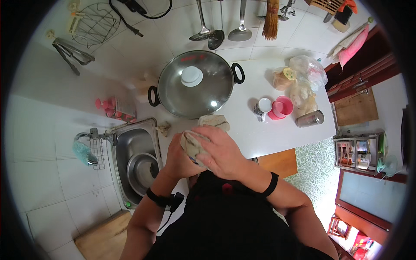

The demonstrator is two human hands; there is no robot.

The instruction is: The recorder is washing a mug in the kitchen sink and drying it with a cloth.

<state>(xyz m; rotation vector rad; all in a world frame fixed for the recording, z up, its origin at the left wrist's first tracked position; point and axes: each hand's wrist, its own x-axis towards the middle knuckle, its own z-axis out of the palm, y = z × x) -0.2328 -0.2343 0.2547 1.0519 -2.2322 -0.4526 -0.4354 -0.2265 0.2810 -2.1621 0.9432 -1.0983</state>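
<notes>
Close in front of my body, my left hand [182, 164] and my right hand [224, 156] meet around a bunched, off-white cloth [194, 146]. The right hand's fingers lie over it and the left hand holds it from the other side. Something with a blue mark shows at the cloth's lower edge, mostly hidden by the fingers. A second piece of light cloth [214, 122] lies on the counter just beyond my right hand; whether the two are joined cannot be told. Behind it stands a large steel pan with a lid [195, 100] and black side handles.
At left is a steel sink [138, 131] with a metal basin [143, 172] in it. A mug [262, 109], a pink cup [282, 105], a metal tumbler [310, 119] and plastic bags [307, 71] stand on the white counter at right. Ladles [216, 39] hang on the wall.
</notes>
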